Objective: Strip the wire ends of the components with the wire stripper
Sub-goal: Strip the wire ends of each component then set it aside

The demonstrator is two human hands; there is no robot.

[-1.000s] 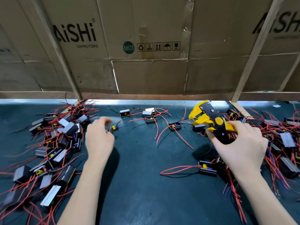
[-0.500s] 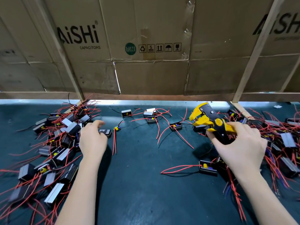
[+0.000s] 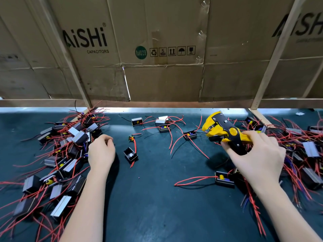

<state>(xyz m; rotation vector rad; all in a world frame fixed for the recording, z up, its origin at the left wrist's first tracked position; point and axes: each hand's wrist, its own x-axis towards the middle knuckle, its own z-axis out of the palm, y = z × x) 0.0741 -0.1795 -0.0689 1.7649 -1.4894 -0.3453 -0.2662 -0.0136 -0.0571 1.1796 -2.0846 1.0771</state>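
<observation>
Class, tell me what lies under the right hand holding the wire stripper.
The right hand grips the stripper handles; red wires and a black component show around it. Directly beneath is covered.

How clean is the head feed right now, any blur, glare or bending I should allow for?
Head view: centre sharp, wire stripper in the right hand crisp; component piles at the left edge and right edge smear; bright strip of light along the mat's far edge; the wide lens splays the wooden battens outward.
</observation>
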